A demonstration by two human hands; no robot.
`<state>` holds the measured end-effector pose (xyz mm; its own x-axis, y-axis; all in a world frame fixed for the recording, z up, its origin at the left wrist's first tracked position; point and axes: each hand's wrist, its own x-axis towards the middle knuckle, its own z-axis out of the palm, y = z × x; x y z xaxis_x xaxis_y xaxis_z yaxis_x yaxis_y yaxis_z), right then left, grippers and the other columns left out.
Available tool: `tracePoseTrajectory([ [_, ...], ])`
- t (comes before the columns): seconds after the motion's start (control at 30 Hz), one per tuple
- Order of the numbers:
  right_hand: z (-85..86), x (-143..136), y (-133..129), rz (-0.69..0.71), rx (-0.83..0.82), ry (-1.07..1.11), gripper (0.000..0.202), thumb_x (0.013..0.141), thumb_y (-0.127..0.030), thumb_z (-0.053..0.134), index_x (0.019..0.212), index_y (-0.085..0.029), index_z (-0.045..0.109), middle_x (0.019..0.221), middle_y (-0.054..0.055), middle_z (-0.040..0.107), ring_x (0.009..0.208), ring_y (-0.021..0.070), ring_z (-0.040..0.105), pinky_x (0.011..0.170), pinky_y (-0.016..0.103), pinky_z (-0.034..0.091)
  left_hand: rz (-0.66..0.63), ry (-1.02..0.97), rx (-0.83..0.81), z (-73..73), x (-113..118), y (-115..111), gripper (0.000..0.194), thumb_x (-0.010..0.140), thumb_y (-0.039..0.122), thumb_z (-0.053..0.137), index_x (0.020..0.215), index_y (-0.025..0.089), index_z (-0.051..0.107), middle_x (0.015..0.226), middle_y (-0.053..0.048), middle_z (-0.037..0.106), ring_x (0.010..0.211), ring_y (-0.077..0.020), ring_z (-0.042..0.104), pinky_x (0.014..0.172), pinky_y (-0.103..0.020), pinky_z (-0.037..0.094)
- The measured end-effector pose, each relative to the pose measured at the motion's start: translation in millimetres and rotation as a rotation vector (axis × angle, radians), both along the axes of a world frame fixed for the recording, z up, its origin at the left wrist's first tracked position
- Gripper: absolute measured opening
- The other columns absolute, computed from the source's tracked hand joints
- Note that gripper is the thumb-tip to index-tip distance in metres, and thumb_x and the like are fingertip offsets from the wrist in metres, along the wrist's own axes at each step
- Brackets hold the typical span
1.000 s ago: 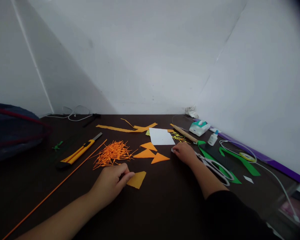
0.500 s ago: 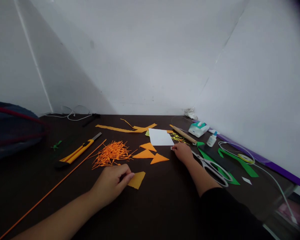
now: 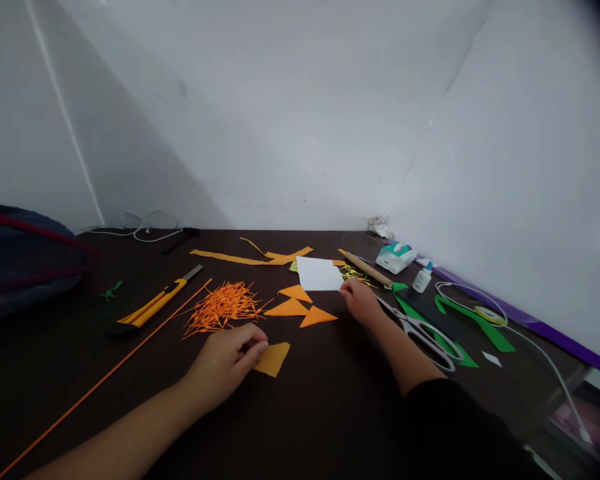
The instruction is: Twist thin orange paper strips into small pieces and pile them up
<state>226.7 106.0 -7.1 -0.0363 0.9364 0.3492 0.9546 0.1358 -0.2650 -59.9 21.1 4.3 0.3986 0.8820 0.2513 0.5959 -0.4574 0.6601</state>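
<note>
My left hand [image 3: 229, 357] rests low on the dark table, thumb and forefinger closed on a small mustard-yellow piece of paper [image 3: 274, 360]. Farther out, my right hand [image 3: 361, 300] pinches at the near right corner of a white sheet of paper [image 3: 320, 275]; its fingertips cover that corner. Between the hands lie several orange cut paper pieces [image 3: 320, 316], pointed in shape. A heap of thin orange twisted strips [image 3: 225, 308] is just beyond my left hand. Scissors [image 3: 425, 337] with grey handles lie beside my right forearm.
At left are a yellow utility knife [image 3: 153, 307], a long orange stick [image 3: 100, 381] and a dark blue bag [image 3: 25, 263]. Orange paper strips [image 3: 230, 256] lie at the back. On the right are a glue bottle [image 3: 422, 279], a tissue pack [image 3: 395, 257], green paper [image 3: 495, 333] and a white cable [image 3: 545, 357].
My right hand has shifted slightly up and left onto the corner of the white sheet. The left hand and its paper piece have stayed nearly still.
</note>
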Motion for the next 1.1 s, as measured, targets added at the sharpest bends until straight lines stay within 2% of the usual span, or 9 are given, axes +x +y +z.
tracePoseTrajectory([
  [0.1, 9.8, -48.4, -32.7, 0.197, 0.037, 0.057, 0.009, 0.081, -0.023, 0.048, 0.079, -0.019, 0.056, 0.079, 0.001, 0.061, 0.073, 0.013, 0.053, 0.066, 0.023, 0.039, 0.064, -0.284, -0.16, 1.2, 5.9, -0.5, 0.027, 0.079, 0.034, 0.046, 0.101, 0.021, 0.056, 0.082, -0.001, 0.065, 0.074, -0.0146, 0.059, 0.069, -0.027, 0.045],
  [0.13, 11.3, -66.1, -44.8, 0.359, 0.108, 0.133, 0.008, 0.081, -0.021, 0.049, 0.08, -0.019, 0.056, 0.081, 0.002, 0.061, 0.075, 0.0133, 0.053, 0.068, 0.024, 0.039, 0.063, -0.374, -0.228, 1.7, 8.0, -1.0, 0.03, 0.079, 0.034, 0.046, 0.105, 0.022, 0.055, 0.086, -0.001, 0.065, 0.077, -0.0151, 0.06, 0.073, -0.028, 0.045],
  [0.23, 10.8, -107.8, -74.8, 0.694, 0.224, 0.145, 0.009, 0.082, -0.017, 0.046, 0.079, -0.018, 0.055, 0.076, 0.002, 0.06, 0.074, 0.0143, 0.051, 0.07, 0.027, 0.04, 0.003, -0.535, -0.417, 4.0, 12.7, -3.8, 0.028, 0.076, 0.034, 0.052, 0.098, 0.021, 0.061, 0.087, -0.001, 0.066, 0.079, -0.0164, 0.059, 0.076, -0.029, 0.045],
  [0.5, 2.5, -115.5, -86.3, 0.711, 0.477, -0.027, 0.017, 0.086, -0.024, 0.039, 0.083, -0.016, 0.053, 0.075, 0.006, 0.058, 0.071, 0.0168, 0.047, 0.069, 0.03, 0.04, 0.009, -0.68, -0.66, 7.1, 14.9, -8.2, 0.012, 0.067, 0.028, 0.063, 0.067, 0.016, 0.063, 0.062, 0.001, 0.063, 0.061, -0.0117, 0.056, 0.062, -0.023, 0.044],
  [0.67, 9.6, -73.9, -74.1, 0.619, 0.365, 0.009, 0.018, 0.08, -0.033, 0.051, 0.09, -0.018, 0.055, 0.076, 0.004, 0.059, 0.076, 0.0173, 0.05, 0.07, 0.029, 0.041, 0.006, -0.452, -0.529, 2.5, 12.2, -6.8, 0.013, 0.068, 0.028, 0.061, 0.071, 0.016, 0.064, 0.058, 0.002, 0.061, 0.056, -0.011, 0.053, 0.058, -0.022, 0.041],
  [0.8, 8.3, -1.7, -54.2, 0.026, 0.043, -0.09, 0.013, 0.081, -0.022, 0.049, 0.086, -0.021, 0.061, 0.089, 0.004, 0.06, 0.089, 0.0154, 0.052, 0.08, 0.026, 0.038, 0.019, -0.401, -0.456, 1.1, 10.0, -5.2, 0.013, 0.069, 0.029, 0.059, 0.072, 0.018, 0.063, 0.058, 0.003, 0.06, 0.058, -0.0121, 0.054, 0.059, -0.023, 0.041],
  [0.87, 2.6, 29.8, -46.8, -0.132, -0.034, -0.113, 0.015, 0.075, -0.02, 0.054, 0.086, -0.014, 0.063, 0.087, 0.01, 0.06, 0.084, 0.0202, 0.055, 0.077, 0.03, 0.039, 0.045, -0.38, -0.431, 2.8, 9.5, -4.8, 0.016, 0.068, 0.031, 0.059, 0.076, 0.019, 0.064, 0.064, 0.002, 0.062, 0.062, -0.0137, 0.055, 0.062, -0.025, 0.042],
  [0.97, -8.3, 53.2, -41.8, -0.211, -0.111, -0.133, 0.021, 0.07, -0.026, 0.06, 0.085, -0.012, 0.065, 0.086, 0.014, 0.06, 0.082, 0.0249, 0.057, 0.074, 0.034, 0.04, 0.093, -0.326, -0.359, 6.4, 9.1, -4.3, 0.018, 0.066, 0.033, 0.061, 0.077, 0.02, 0.065, 0.071, 0.001, 0.063, 0.067, -0.0148, 0.055, 0.064, -0.025, 0.041],
  [1.1, -15.5, 51.1, -39.1, -0.198, -0.149, -0.127, 0.019, 0.072, -0.021, 0.055, 0.087, -0.015, 0.066, 0.092, 0.014, 0.061, 0.085, 0.0257, 0.057, 0.073, 0.034, 0.04, 0.106, -0.317, -0.383, 8.6, 8.6, -3.8, 0.018, 0.067, 0.036, 0.059, 0.071, 0.019, 0.063, 0.06, 0.003, 0.06, 0.056, -0.0126, 0.051, 0.056, -0.022, 0.039],
])
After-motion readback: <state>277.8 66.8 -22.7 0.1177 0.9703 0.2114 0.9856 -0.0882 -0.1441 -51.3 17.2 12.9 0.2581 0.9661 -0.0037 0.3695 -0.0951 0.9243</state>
